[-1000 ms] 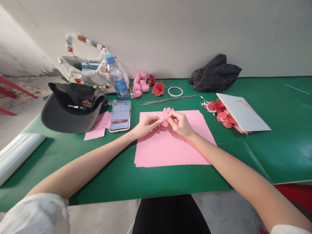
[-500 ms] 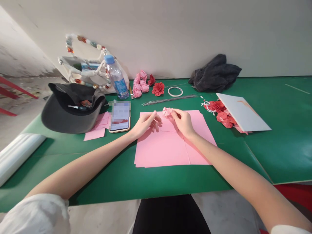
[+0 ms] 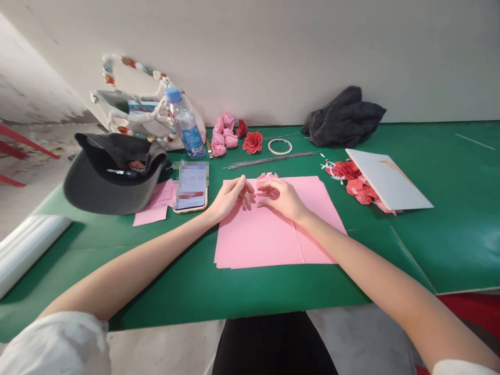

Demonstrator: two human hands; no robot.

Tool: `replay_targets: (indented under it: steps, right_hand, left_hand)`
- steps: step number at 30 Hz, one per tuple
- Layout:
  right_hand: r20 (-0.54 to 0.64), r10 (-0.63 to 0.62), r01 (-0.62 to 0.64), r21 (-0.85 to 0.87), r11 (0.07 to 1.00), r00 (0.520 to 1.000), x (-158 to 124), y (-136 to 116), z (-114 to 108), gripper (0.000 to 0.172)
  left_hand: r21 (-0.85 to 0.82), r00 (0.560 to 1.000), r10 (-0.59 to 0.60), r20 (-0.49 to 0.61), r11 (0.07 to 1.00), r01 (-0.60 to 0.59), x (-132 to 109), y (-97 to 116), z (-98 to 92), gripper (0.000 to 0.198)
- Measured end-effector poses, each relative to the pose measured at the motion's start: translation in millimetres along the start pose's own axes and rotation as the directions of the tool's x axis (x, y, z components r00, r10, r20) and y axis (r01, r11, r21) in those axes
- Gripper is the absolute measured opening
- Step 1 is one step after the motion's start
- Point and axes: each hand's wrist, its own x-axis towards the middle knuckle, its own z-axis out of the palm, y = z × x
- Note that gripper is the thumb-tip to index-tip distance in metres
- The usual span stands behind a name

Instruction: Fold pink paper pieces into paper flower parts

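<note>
A small folded pink paper flower (image 3: 267,176) rests at the far edge of a stack of pink paper sheets (image 3: 258,239), partly hidden behind my right hand (image 3: 285,199). That hand is open, thumb and fingers curved apart with nothing between them. My left hand (image 3: 233,198) lies over the stack's left far corner, fingers loosely bent and apart, holding nothing. The phone (image 3: 191,187) is just left of it. Behind the hands are a bundle of thin wires (image 3: 273,160) and a white ring of tape (image 3: 279,147).
Pink paper flowers (image 3: 223,135) and a red one (image 3: 252,142) stand by a water bottle (image 3: 188,127) and a beaded bag (image 3: 144,117). A dark cap (image 3: 105,182) is left. Rightward, a white board (image 3: 390,179) leans over red flowers (image 3: 361,190), with black cloth (image 3: 346,120) behind.
My right hand has let go of the pink paper flower and come slightly nearer and left, its fingers spreading. The flower now sits behind it. My left hand has hardly moved.
</note>
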Motion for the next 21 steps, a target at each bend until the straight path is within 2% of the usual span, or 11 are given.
replay_targets:
  steps: [4, 7, 9, 13, 17, 21]
  right_hand:
    - [-0.046, 0.067, -0.062, 0.097, 0.993, 0.997, -1.5, -2.8, 0.5, 0.035]
    - [-0.066, 0.106, -0.097, 0.118, 0.988, 0.992, -1.7, -6.6, 0.2, 0.032]
    - [-0.069, 0.103, -0.095, 0.108, 0.99, 0.992, -1.4, -8.2, -0.5, 0.025]
    - [-0.095, 0.069, -0.058, 0.113, 0.992, 0.993, -1.2, -8.3, -2.1, 0.014]
    - [-0.101, 0.032, -0.018, 0.133, 0.991, 0.994, -2.0, -7.0, -3.1, 0.013]
    - [-0.062, 0.074, -0.061, 0.187, 0.98, 0.995, -3.0, -8.0, -3.5, 0.018]
  left_hand:
    - [0.019, 1.0, 0.006, 0.015, 1.0, -0.006, -0.5, 0.4, -0.5, 0.048]
    - [0.089, 1.0, 0.009, 0.015, 0.996, -0.01, -1.2, -0.6, -1.3, 0.037]
    - [0.171, 0.999, 0.019, 0.029, 0.985, -0.024, -1.4, -2.6, -2.0, 0.032]
    - [0.282, 0.993, 0.08, 0.081, 0.954, -0.1, 0.2, -7.4, -2.8, 0.035]
    - [0.352, 0.99, 0.097, 0.106, 0.927, -0.129, 0.9, -8.9, -2.6, 0.033]
    - [0.358, 0.992, 0.06, 0.108, 0.929, -0.095, -0.9, -7.0, -2.3, 0.028]
